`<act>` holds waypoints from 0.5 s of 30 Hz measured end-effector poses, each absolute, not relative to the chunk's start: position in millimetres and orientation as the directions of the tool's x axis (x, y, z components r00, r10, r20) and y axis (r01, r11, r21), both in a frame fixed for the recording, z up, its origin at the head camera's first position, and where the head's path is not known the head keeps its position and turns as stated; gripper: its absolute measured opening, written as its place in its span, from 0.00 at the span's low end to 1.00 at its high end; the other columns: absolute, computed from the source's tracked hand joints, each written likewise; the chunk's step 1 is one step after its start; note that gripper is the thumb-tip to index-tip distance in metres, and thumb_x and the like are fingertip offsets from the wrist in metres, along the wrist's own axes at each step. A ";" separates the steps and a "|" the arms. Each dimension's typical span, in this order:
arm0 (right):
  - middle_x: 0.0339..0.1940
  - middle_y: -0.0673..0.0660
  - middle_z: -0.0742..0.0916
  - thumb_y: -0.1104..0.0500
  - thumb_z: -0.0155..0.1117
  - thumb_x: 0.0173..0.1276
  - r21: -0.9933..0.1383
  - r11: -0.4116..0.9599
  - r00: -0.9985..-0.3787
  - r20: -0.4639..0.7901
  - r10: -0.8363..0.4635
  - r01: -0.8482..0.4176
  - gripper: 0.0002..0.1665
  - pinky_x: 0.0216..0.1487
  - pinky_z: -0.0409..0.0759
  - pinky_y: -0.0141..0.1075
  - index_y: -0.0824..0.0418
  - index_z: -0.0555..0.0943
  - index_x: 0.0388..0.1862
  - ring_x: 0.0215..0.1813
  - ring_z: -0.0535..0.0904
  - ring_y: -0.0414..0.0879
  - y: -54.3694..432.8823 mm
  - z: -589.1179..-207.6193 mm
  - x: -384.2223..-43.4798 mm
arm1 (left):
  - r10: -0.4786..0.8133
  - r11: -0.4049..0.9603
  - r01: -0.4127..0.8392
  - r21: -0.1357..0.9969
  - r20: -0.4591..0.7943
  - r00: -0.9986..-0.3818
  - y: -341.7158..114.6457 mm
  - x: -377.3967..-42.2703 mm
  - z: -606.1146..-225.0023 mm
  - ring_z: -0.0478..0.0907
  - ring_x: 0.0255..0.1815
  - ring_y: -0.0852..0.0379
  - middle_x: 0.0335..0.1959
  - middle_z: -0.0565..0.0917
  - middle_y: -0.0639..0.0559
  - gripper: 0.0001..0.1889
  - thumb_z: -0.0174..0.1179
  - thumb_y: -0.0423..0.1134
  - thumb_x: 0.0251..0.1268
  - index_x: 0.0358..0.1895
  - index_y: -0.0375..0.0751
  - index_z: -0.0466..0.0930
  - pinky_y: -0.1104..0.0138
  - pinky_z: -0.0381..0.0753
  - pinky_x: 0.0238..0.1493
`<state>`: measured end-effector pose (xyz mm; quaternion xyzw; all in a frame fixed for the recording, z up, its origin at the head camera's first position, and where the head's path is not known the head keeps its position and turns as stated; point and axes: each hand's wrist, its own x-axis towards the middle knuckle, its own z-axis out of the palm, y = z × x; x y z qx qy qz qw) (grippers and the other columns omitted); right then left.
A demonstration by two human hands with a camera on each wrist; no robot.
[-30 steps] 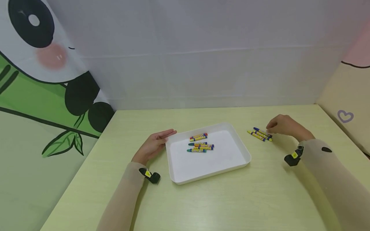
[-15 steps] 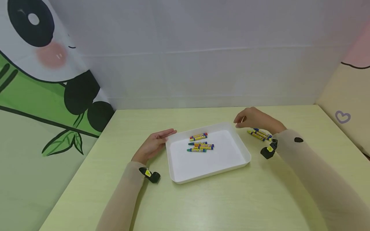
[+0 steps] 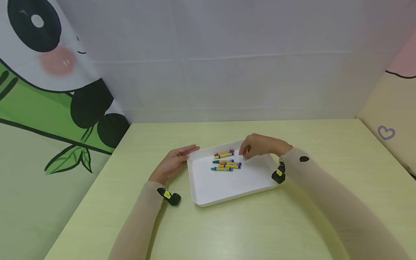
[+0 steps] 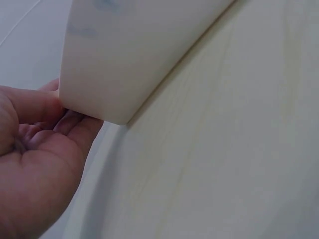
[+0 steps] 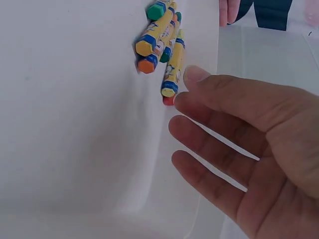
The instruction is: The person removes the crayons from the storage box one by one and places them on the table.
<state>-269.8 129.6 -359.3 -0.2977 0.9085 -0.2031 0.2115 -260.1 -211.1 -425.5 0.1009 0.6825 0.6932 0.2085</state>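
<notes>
A shallow white tray (image 3: pixel 234 191) lies slightly angled on the table. Inside it are several crayons (image 3: pixel 225 166) with yellow wrappers and green, orange, yellow and red tips, grouped toward the back left. My left hand (image 3: pixel 170 164) holds the tray's back left corner, thumb against its wall and fingers around the edge, as the left wrist view shows. Over the right half of the tray hovers my right hand (image 3: pixel 260 146), just right of the crayons. In the right wrist view its fingers (image 5: pixel 209 172) are spread and loosely bent, with nothing between them and the thumb tip beside a yellow crayon (image 5: pixel 173 69).
The pale wooden table (image 3: pixel 221 234) meets a white cloth backdrop (image 3: pixel 227 90) at its back edge. A printed cartoon panel (image 3: pixel 58 119) stands on the left, and a cream panel (image 3: pixel 390 108) on the right. My right sleeve (image 3: pixel 325 187) covers where crayons lay on the table.
My right hand has moved left from the crayons on the table, past the tray's back right corner, to over the tray. The left hand stays on the tray, whose crayons have not moved.
</notes>
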 end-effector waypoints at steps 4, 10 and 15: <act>0.38 0.49 0.86 0.61 0.69 0.62 -0.486 0.742 -0.707 -0.302 -0.639 -0.463 0.09 0.42 0.78 0.32 0.55 0.87 0.42 0.40 0.76 0.42 123.3 -364.4 -276.1 | 0.415 0.025 -0.147 0.989 -0.145 -0.898 -206.2 -262.8 -425.1 0.57 0.76 0.48 0.73 0.63 0.42 0.25 0.40 0.25 0.74 0.73 0.34 0.58 0.55 0.60 0.73; 0.37 0.48 0.86 0.62 0.69 0.61 -0.455 0.742 -0.677 -0.337 -0.655 -0.492 0.10 0.42 0.77 0.32 0.55 0.87 0.42 0.39 0.76 0.41 122.9 -363.4 -289.3 | 0.386 0.004 -0.157 0.988 -0.146 -0.911 -195.6 -269.8 -421.7 0.58 0.75 0.49 0.73 0.64 0.42 0.25 0.40 0.25 0.74 0.72 0.34 0.59 0.57 0.61 0.72; 0.35 0.48 0.85 0.62 0.70 0.61 -0.439 0.737 -0.656 -0.351 -0.668 -0.514 0.09 0.41 0.75 0.30 0.55 0.87 0.42 0.38 0.75 0.41 125.6 -361.4 -301.1 | 0.361 -0.015 -0.165 0.986 -0.149 -0.921 -187.3 -274.8 -418.8 0.58 0.75 0.50 0.73 0.64 0.42 0.25 0.40 0.25 0.74 0.72 0.33 0.59 0.59 0.61 0.72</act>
